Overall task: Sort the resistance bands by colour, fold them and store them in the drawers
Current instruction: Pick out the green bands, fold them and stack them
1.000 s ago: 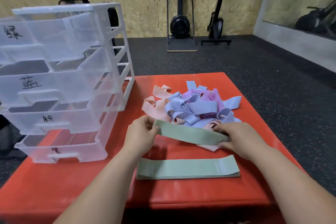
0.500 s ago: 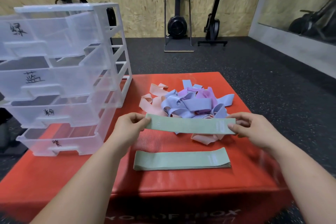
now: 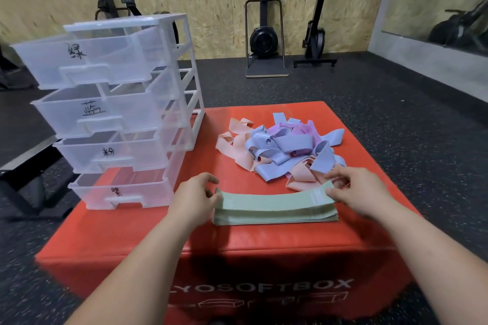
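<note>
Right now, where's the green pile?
In head view, the green pile lies on the red box between left hand and right hand, before the tangled bands.

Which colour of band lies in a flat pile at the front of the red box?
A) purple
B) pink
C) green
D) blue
C: the flat pile on the red box is green, and the left hand and right hand hold its top band by the ends. The blue, pink and purple bands lie in a tangled heap behind it.
</note>
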Motion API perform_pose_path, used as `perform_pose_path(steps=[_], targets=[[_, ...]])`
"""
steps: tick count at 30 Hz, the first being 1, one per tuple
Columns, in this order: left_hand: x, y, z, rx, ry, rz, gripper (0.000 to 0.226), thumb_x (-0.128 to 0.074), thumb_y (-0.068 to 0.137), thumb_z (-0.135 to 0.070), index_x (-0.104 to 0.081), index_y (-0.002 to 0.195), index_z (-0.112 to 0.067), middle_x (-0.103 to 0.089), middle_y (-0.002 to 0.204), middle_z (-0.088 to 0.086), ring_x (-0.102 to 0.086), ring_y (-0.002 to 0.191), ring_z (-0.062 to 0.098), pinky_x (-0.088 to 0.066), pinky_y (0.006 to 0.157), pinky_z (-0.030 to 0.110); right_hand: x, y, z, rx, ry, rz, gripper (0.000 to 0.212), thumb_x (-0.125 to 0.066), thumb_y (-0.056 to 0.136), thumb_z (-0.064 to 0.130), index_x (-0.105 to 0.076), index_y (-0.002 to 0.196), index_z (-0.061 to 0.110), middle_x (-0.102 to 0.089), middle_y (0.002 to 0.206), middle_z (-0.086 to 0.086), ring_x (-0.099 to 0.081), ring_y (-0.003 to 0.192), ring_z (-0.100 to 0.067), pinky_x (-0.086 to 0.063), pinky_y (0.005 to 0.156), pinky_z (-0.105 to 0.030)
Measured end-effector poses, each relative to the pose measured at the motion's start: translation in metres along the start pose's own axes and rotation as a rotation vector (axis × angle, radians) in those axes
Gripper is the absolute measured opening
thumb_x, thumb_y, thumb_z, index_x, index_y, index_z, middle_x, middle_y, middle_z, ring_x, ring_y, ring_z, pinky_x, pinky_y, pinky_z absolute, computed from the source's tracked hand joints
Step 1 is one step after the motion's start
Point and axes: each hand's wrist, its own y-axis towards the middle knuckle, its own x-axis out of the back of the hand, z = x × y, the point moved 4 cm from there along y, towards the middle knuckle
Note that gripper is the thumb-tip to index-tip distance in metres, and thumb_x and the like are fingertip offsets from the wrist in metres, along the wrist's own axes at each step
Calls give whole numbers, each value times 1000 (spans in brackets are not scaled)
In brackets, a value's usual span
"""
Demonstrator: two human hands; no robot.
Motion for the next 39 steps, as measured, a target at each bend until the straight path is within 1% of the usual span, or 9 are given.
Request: perform_pose_path(steps=[6,10,14,18,21,23,30,35,39], targets=[[-5,-11,2,-52,93,-19,12,-70,90,-36,-70,102,-35,-69,76,-12,-66,81,14,-57,74,36,-9,-10,4,-1,-47,-12,32,-83,79,17,-74,100,39,-70,79,11,-64,76,-4,-39,64,-18],[-17,-16,6,-94,343,-11,27,-66,93,-34,-67,119,-30,-61,106,-3,-57,104,25,-53,87,42,-25,-16,-5,2,-282,-3,28,-76,83,28,-75,109,41,-68,100,8,-66,98,-21,-53,84,-36],[-17,-13,7,-115,239,-9,35,-67,95,-32,-64,130,-28,-56,121,0,-55,114,26,-53,94,45,-30,-16,-10,31,-324,24,29,-73,87,33,-73,114,42,-59,124,4,-59,116,-27,-52,98,-44],[-12,-11,2,-229,99,155,53,-79,89,-40,-61,138,-32,-59,128,-10,-58,120,14,-50,102,36,-23,-15,-5,172,-234,49,32,-74,89,31,-71,120,40,-59,133,12,-58,123,-17,-47,106,-40],[-17,-13,2,-276,152,300,79,-90,77,-43,-54,148,-35,-59,136,-11,-54,125,13,-45,106,33,-26,-17,-3,274,-263,212,56,-83,82,41,-63,135,43,-54,140,23,-51,129,-4,-42,112,-33],[-21,-14,3,-288,202,331,83,-90,76,-39,-52,150,-36,-61,137,-12,-55,125,14,-45,105,33,-29,-17,-8,276,-289,280,63,-87,78,43,-62,136,43,-55,137,27,-52,126,-1,-43,109,-30],[-20,-10,2,-314,271,304,80,-90,75,-39,-55,147,-36,-65,135,-10,-59,124,18,-47,101,33,-23,-11,-19,238,-266,270,55,-91,75,41,-69,125,41,-67,122,23,-63,113,-5,-50,101,-28],[-22,-11,-4,-343,282,355,79,-88,73,-50,-54,144,-40,-60,131,-15,-55,121,14,-49,103,38,-26,-10,-18,267,-313,312,67,-91,73,43,-63,134,42,-60,134,23,-56,124,-4,-44,108,-29],[-25,-11,-10,-387,279,356,66,-87,77,-45,-61,137,-38,-62,124,-15,-56,114,13,-47,99,33,-32,-8,-16,317,-351,350,69,-89,75,38,-60,138,42,-58,139,22,-53,129,-6,-40,109,-26]])
